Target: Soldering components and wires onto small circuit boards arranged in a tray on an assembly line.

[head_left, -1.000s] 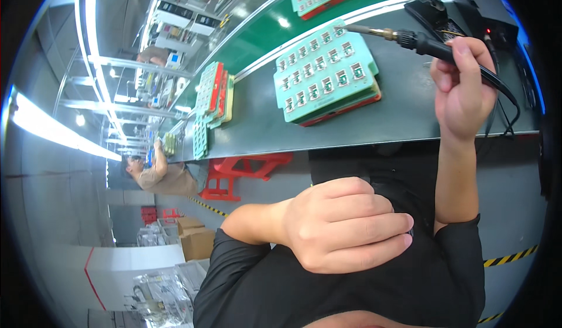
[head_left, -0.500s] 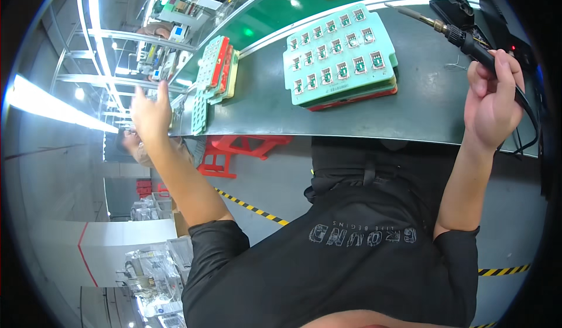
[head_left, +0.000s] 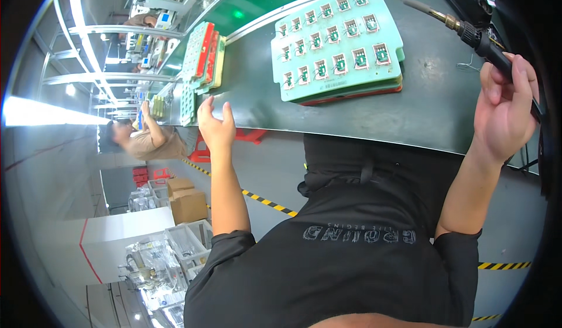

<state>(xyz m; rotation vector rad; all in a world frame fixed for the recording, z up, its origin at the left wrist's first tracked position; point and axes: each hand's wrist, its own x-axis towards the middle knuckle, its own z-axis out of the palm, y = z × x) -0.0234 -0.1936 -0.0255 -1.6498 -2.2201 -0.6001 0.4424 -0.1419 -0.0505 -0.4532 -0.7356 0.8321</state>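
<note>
My right hand (head_left: 507,108) is wrapped round the black handle of a soldering iron (head_left: 473,37), whose tip points up and left over the workbench (head_left: 252,102). Its cable hangs behind the hand. Left of the iron, a light green tray (head_left: 333,86) rests on a stack with a red layer showing beneath. Rows of small green circuit boards (head_left: 341,64) with fine wires sit in its pockets. At the bench's front edge, my left hand (head_left: 217,128) is raised with fingers apart and nothing in it, nearest to a stack of green, red and yellowish trays (head_left: 202,56).
Dark equipment (head_left: 468,6) stands at the back right, near a small bent wire (head_left: 467,66). Further along the bench at the left sits a co-worker (head_left: 155,143). Cardboard boxes (head_left: 188,202) and clear plastic bins (head_left: 190,243) stand on the floor side.
My left hand has moved right and nearer to me, away from the far left. My right hand and the soldering iron have shifted slightly right and down in view. The co-worker shows more fully.
</note>
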